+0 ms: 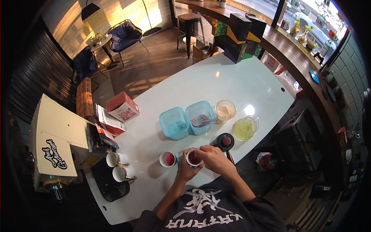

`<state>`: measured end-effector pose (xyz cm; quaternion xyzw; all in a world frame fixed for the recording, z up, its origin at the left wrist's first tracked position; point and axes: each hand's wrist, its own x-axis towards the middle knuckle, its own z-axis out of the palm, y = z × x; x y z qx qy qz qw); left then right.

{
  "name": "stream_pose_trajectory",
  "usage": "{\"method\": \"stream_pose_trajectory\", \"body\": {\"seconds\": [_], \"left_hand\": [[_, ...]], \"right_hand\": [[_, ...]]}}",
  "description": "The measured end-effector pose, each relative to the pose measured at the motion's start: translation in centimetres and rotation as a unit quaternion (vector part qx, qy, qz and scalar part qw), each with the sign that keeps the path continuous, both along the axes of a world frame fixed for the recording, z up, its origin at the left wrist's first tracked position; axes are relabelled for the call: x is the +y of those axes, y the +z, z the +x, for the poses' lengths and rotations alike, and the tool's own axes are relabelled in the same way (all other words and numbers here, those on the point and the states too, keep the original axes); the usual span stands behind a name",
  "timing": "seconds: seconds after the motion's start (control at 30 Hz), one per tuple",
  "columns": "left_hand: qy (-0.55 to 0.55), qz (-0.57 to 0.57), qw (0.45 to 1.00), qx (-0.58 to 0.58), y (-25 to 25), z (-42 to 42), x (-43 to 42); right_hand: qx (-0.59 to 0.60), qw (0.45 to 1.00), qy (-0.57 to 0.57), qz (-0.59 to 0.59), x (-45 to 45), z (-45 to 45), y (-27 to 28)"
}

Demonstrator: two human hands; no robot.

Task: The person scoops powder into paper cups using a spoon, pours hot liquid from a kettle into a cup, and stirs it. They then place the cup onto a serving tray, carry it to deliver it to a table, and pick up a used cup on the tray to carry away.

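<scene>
Black shirt nearest, left hand curls fingers round a cup while right hand bunches fingers over it, grip unclear

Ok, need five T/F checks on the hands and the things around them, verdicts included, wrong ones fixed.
1. The left hand holds a white cup. True.
2. The right hand lies flat, away from the white cup. False: the right hand is at its mouth.
3. Two blue tubs stand side by side. True.
4. The clear jug of green liquid is left of the blue tubs. False: it is to their right.
5. A second cup, with red contents, stands left of the held one. True.
</scene>
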<state>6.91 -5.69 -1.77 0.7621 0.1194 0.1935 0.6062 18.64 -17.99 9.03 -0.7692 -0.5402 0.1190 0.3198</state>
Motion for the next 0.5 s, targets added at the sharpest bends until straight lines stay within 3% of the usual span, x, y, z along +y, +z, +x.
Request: {"method": "stream_pose_trajectory", "body": {"seconds": [0.5], "left_hand": [[0.01,0.014,1.0,0.002,-0.5,0.0,0.0]], "right_hand": [[-0.009,0.999,-0.015,0.041,0.5,-0.6,-0.6]]}}
